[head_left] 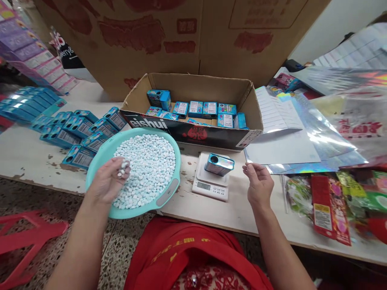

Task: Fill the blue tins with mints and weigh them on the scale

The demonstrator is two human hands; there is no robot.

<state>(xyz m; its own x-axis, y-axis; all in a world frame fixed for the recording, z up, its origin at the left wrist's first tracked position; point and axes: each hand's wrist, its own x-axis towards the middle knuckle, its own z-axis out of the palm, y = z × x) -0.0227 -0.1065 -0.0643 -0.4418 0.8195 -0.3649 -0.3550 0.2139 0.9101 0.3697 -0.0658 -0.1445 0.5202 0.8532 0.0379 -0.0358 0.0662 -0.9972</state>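
Observation:
Over the left side of a turquoise basin (178, 161), my left hand (107, 179) is closed around several small white candies (123, 168). A heap of pale blue-white candies (148, 169) fills the basin. To the right, a white digital kitchen scale (210, 191) bears a blue box (219, 164), upright, with a dark round hole in its top. Its display is lit, but I cannot read the figures surely. My right hand (259, 181) hovers right of the scale, fingers curled in to the thumb; whether anything tiny is between them I cannot make out.
Behind the scale stands an open cardboard carton (196, 139) with several blue boxes inside. More blue boxes (80, 157) crowd the table's left. Papers and shiny film (302, 141) lie at right, near snack packets (325, 205). A tall brown carton (181, 40) blocks the back. A red stool (30, 237) is below left.

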